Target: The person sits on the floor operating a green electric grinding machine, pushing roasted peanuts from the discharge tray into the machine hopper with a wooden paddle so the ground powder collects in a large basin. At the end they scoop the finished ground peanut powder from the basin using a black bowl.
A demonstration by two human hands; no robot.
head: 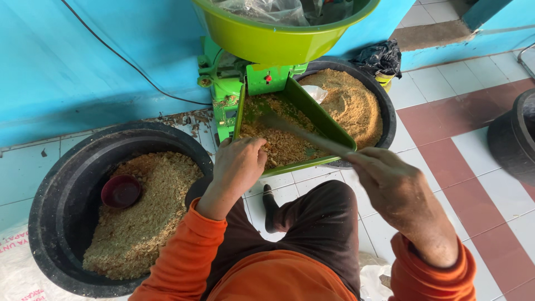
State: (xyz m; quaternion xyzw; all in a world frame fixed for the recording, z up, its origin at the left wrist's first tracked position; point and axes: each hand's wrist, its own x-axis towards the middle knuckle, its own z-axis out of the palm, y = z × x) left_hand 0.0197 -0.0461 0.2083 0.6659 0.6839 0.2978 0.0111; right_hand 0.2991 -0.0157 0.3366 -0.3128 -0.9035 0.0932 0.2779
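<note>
Nearest me, my right hand is closed around a thin stick, which reaches into the green tray of crumbly brown meal. My left hand rests at the tray's near-left corner, fingers curled into the meal. Left of the tray sits a black tub with a dark red bowl. Beyond the tray, another tub holds finer meal, under the green basin.

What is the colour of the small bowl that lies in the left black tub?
The small bowl is dark red, shown in the head view.
</note>
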